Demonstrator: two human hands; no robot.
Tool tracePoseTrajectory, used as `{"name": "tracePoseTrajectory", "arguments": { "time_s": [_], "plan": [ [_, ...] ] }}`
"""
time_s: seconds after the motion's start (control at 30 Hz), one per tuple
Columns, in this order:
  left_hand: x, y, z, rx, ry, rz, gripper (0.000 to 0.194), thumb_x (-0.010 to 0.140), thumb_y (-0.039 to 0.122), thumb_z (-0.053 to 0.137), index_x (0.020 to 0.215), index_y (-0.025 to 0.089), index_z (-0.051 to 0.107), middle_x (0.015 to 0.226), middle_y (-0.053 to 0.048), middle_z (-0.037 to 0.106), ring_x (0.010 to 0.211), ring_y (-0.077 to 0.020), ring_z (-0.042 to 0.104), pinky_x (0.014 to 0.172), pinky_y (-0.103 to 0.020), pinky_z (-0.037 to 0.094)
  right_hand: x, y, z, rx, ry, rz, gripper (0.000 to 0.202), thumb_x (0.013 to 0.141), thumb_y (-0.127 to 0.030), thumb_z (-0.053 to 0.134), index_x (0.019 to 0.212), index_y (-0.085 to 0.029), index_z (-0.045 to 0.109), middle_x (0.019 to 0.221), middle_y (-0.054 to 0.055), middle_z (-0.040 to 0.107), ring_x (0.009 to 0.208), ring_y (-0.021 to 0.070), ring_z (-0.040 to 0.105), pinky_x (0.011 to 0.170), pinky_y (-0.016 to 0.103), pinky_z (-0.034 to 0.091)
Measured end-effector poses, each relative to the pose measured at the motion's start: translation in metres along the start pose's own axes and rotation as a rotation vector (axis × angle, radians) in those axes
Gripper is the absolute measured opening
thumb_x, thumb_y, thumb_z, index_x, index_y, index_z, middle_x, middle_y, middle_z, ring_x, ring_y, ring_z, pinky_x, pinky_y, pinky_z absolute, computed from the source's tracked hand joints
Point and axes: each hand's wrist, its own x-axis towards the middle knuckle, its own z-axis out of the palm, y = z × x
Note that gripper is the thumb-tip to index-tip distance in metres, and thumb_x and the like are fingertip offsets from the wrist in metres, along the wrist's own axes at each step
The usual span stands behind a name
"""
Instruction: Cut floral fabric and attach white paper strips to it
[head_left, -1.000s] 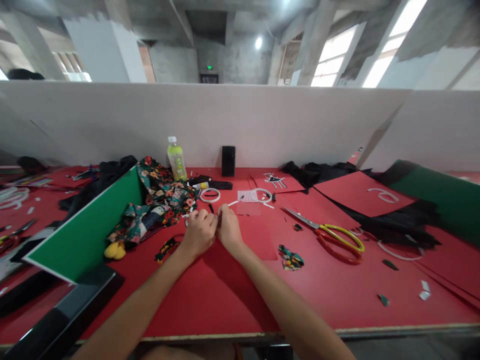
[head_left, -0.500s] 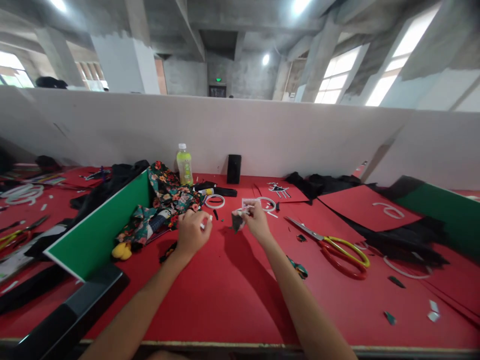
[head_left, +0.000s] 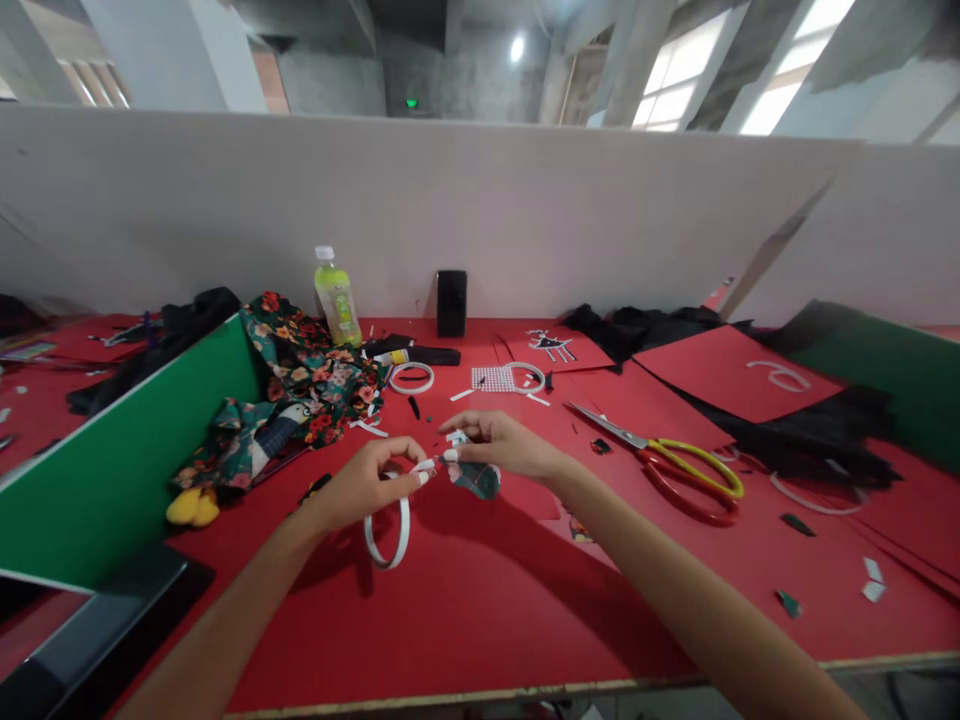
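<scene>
My left hand [head_left: 366,482] is closed, its thumb and fingers pinched on the white strip end of a roll of tape [head_left: 402,535]. The roll hangs as a ring below those fingers, over the red tabletop [head_left: 450,620]. Just right of it, my right hand [head_left: 506,443] is closed on a small piece of dark floral fabric [head_left: 478,482]. A bit of white shows at its fingertips. The two sets of fingertips are close together; whether they touch I cannot tell. Behind them lie another white tape roll [head_left: 412,390] and a sheet of small white dots [head_left: 491,379].
Large scissors [head_left: 660,457] with red and yellow handles lie open at right. Floral cloth [head_left: 330,385], a green drink bottle [head_left: 339,300] and a green board [head_left: 135,450] are at left. A black phone-like slab [head_left: 451,303] leans on the partition [head_left: 600,220].
My hands have come closer together. The tape roll now hangs in plain view under my left hand, and the fabric in my right shows its floral side. The camera has tilted down.
</scene>
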Motion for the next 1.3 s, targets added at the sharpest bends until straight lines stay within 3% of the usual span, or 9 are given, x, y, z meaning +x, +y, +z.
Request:
{"name": "tracePoseTrajectory", "arguments": {
  "time_s": [0.07,0.2,0.27,0.4,0.5,0.63,0.87,1.07,1.3],
  "plan": [
    [0.001,-0.003,0.003,-0.021,-0.024,-0.013,0.02,0.074,0.037,0.059,0.079,0.017,0.06,0.067,0.001,0.056,0.053,-0.0086,0.044,0.048,-0.02,0.035,-0.004,0.014,0.001,0.04,0.0,0.038,0.022,0.071,-0.022,0.067,0.092,-0.018,0.063,0.069,-0.001,0.068,0.064,0.0121,0.063,0.06,0.024,0.049],
    [0.005,-0.008,0.004,-0.003,-0.029,-0.004,0.021,0.075,0.038,0.058,0.08,0.017,0.06,0.071,0.0,0.056,0.062,-0.0112,0.049,0.054,-0.021,0.039,-0.016,0.029,-0.003,0.153,-0.027,0.12,0.054,0.059,-0.01,0.073,0.11,-0.021,0.057,0.081,-0.001,0.069,0.07,0.0134,0.065,0.06,0.024,0.049],
    [0.006,-0.009,0.004,0.017,-0.05,-0.011,0.021,0.074,0.037,0.059,0.081,0.017,0.061,0.068,0.001,0.055,0.062,-0.0116,0.05,0.055,-0.021,0.04,-0.021,0.031,-0.005,0.15,-0.012,0.136,0.059,0.059,-0.007,0.071,0.114,-0.021,0.054,0.079,-0.002,0.069,0.067,0.0135,0.064,0.057,0.023,0.048],
    [0.004,-0.008,0.006,0.095,-0.123,-0.035,0.03,0.075,0.034,0.059,0.099,0.018,0.063,0.068,0.001,0.059,0.061,-0.0119,0.053,0.057,-0.022,0.042,-0.024,0.036,-0.005,0.124,0.021,0.127,0.059,0.062,-0.005,0.066,0.116,-0.021,0.051,0.08,0.0,0.07,0.068,0.0147,0.064,0.058,0.024,0.048],
    [0.001,-0.004,0.007,0.163,-0.171,-0.045,0.053,0.077,0.034,0.058,0.127,0.02,0.048,0.066,0.003,0.061,0.056,-0.0109,0.053,0.055,-0.021,0.04,-0.023,0.041,-0.002,0.104,0.037,0.1,0.049,0.064,-0.005,0.064,0.11,-0.02,0.055,0.079,-0.001,0.07,0.069,0.014,0.064,0.062,0.025,0.048],
    [-0.002,-0.001,0.008,0.188,-0.181,0.002,0.048,0.08,0.033,0.056,0.125,0.021,0.046,0.066,0.004,0.06,0.057,-0.0111,0.053,0.055,-0.022,0.039,-0.022,0.039,0.001,0.188,0.078,0.082,0.031,0.067,-0.008,0.063,0.096,-0.019,0.06,0.077,-0.001,0.068,0.073,0.0143,0.065,0.068,0.028,0.05],
    [-0.002,-0.004,0.018,-0.014,0.042,0.037,0.044,0.08,0.033,0.057,0.119,0.021,0.044,0.065,0.006,0.049,0.058,-0.0094,0.048,0.056,-0.021,0.038,-0.022,0.027,0.018,0.505,0.442,0.006,0.041,0.06,-0.006,0.069,0.095,-0.022,0.054,0.076,-0.002,0.061,0.069,0.0126,0.062,0.063,0.025,0.051],
    [0.002,-0.003,0.029,-0.113,0.085,-0.059,0.048,0.072,0.037,0.066,0.112,0.018,0.048,0.07,0.005,0.049,0.056,-0.0082,0.047,0.052,-0.02,0.035,-0.024,0.025,0.038,0.696,0.485,0.034,0.048,0.054,-0.009,0.074,0.095,-0.022,0.052,0.082,-0.002,0.057,0.073,0.0109,0.058,0.064,0.023,0.049],
    [0.002,-0.002,0.031,-0.249,0.174,-0.08,0.072,0.067,0.03,0.071,0.126,0.023,0.031,0.1,-0.003,0.058,0.056,-0.0057,0.052,0.053,-0.02,0.038,-0.026,0.022,0.041,0.75,0.465,0.018,0.059,0.054,-0.002,0.072,0.106,-0.025,0.056,0.09,-0.001,0.06,0.073,0.0097,0.057,0.064,0.022,0.048]
  ]
}}
